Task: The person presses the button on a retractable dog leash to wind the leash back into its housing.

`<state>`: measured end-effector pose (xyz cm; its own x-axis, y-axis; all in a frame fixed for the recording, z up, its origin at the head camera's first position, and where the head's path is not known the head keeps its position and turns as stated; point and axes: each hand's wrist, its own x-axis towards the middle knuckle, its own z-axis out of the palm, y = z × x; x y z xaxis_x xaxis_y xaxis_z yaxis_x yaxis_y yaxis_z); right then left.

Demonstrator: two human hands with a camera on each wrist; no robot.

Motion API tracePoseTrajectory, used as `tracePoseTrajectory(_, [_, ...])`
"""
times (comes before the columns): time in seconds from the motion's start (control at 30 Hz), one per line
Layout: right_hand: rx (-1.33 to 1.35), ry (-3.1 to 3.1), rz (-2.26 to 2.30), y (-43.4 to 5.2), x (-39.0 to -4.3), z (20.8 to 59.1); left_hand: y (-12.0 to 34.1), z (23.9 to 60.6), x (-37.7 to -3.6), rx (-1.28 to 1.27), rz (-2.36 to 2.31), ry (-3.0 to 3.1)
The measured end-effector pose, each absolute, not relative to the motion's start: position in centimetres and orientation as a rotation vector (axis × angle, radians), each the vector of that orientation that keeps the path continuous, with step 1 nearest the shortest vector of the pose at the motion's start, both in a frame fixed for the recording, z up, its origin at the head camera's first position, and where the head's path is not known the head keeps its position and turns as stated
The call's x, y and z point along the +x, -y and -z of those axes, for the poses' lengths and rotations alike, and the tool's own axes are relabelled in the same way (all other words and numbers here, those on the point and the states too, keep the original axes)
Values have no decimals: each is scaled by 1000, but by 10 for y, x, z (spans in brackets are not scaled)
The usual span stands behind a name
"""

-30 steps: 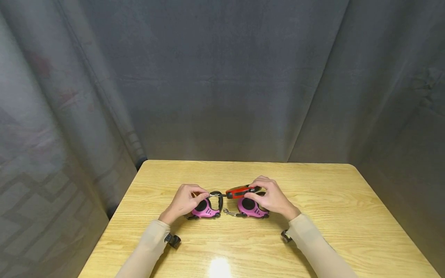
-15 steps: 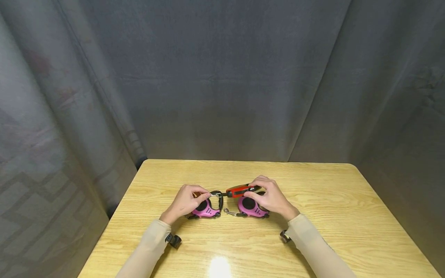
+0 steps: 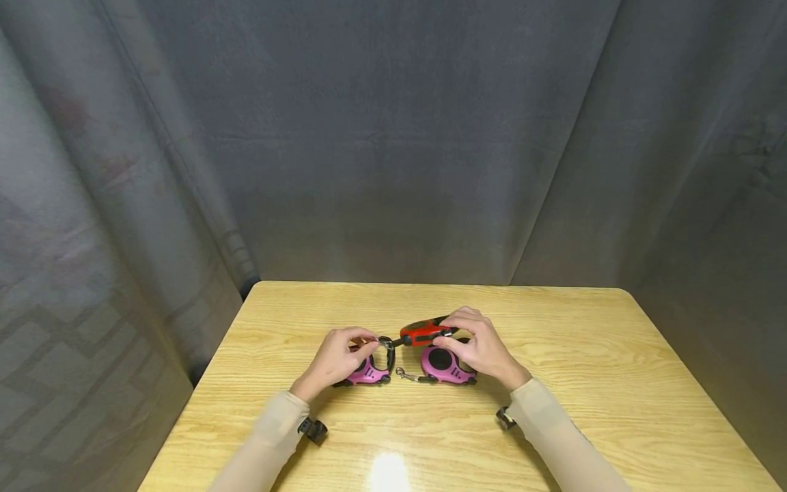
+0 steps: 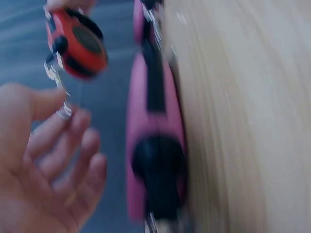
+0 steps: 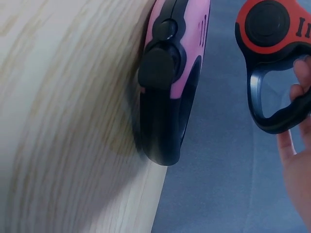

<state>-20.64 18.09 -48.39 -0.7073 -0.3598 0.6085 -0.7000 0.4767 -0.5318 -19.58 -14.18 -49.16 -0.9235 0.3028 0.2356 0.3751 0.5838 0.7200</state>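
My right hand holds a red and black retractable dog leash by its looped black handle. The leash is lifted off the table, its face partly turned upward. With thumb and fingers, my left hand pinches the metal clip at the leash's end, while the other fingers stay loosely bent. Below the left hand lies a pink and black retractable leash, partly covered by that hand. A second pink leash lies beneath the right hand. The left wrist view is blurred.
Between the two pink leashes, the metal clip of the right one lies on the wooden table. Grey curtains hang behind the table and along both sides.
The red leash has risen a little and tilted, showing more of its face. My left hand has shifted slightly right with the clip; the pink leashes stay in place.
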Motion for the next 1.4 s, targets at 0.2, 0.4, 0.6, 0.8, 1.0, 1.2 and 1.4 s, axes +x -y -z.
tracePoseTrajectory(0.2, [902, 2287, -1112, -182, -205, 484, 119, 483, -186, -446, 1492, 2630])
tracePoseTrajectory(0.4, [906, 2250, -1129, -183, -203, 483, 100, 477, -185, -457, 1728, 2632])
tracePoseTrajectory(0.6, [925, 2243, -1123, -183, -200, 481, 91, 479, -192, -458, 1847, 2662])
tracePoseTrajectory(0.8, [934, 2232, -1111, -185, -199, 483, 88, 482, -199, -487, 1936, 2740])
tracePoseTrajectory(1.0, [888, 2302, -1146, -188, -195, 481, 83, 481, -200, -484, 1996, 2729])
tracePoseTrajectory(1.2, [612, 2528, -1170, -198, -191, 473, 73, 481, -201, -494, 1931, 2688])
tracePoseTrajectory(1.4, [385, 2765, -1219, -211, -194, 466, 58, 483, -207, -442, 1792, 2674])
